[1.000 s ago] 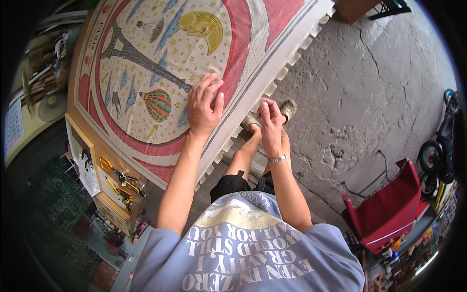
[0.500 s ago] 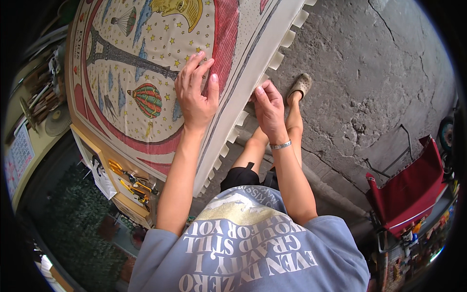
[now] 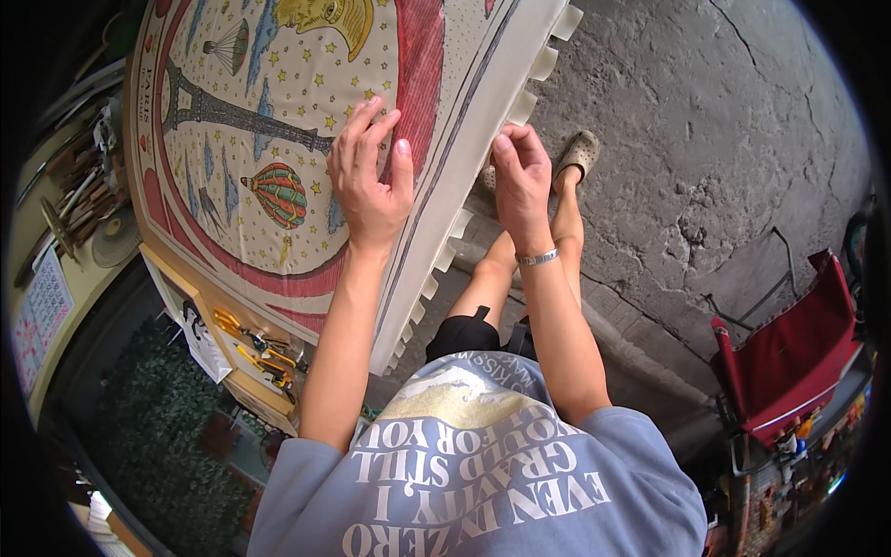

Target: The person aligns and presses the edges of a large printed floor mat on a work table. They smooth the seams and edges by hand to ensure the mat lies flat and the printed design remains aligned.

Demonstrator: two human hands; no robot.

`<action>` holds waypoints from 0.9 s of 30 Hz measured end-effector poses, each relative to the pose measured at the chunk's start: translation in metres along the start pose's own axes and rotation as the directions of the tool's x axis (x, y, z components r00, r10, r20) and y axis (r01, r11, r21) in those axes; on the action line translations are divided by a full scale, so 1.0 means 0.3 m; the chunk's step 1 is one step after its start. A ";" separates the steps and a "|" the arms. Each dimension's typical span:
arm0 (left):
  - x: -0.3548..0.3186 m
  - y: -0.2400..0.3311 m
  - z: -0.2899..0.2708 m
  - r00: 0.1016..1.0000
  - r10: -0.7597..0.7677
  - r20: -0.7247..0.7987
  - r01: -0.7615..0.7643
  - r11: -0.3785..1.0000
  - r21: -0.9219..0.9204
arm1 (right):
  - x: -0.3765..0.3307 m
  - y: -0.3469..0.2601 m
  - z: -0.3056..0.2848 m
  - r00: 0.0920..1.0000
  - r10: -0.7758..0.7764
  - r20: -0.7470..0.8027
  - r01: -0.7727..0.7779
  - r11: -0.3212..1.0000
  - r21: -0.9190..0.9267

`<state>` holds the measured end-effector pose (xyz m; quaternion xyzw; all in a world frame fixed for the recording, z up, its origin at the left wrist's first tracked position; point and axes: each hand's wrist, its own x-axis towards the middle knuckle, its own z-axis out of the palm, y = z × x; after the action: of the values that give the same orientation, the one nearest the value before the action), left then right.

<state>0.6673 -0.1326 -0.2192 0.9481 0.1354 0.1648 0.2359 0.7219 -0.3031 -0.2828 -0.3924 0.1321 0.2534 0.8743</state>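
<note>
A printed tablecloth [image 3: 311, 190] with a tower, a hot-air balloon, stars and a moon lies over the table to my left. Its pale border [image 3: 445, 153] ends in a scalloped edge that hangs over the table side. My left hand [image 3: 371, 181] is over the red curved band of the print, palm down, with its fingers stretched and slightly apart, holding nothing. At the scalloped edge, my right hand [image 3: 524, 181] is closed, thumb and fingertips pinched on the tablecloth's rim. The pinched bit of cloth is mostly hidden behind the fingers.
Cracked concrete floor [image 3: 668, 158] lies to the right, where my clog [image 3: 578, 156] rests. A red folding chair [image 3: 789, 357] stands at the lower right. Yellow-handled tools [image 3: 264, 367] sit in a wooden drawer [image 3: 200, 320] below the table, and a cluttered shelf [image 3: 88, 218] is at the far left.
My right hand has shifted slightly right and up along the tablecloth's edge, still pinched. The left hand keeps nearly the same pose and place on the cloth; the view has moved a little.
</note>
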 end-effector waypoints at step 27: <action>0.006 0.060 0.022 1.000 0.001 0.022 -0.002 0.999 0.050 | -0.013 -0.050 -0.070 0.995 0.094 0.044 -0.090 0.992 -0.091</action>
<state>0.6748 -0.1500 -0.2155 0.9555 0.1363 0.1513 0.2134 0.7263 -0.3286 -0.2855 -0.4180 0.1175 0.3085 0.8463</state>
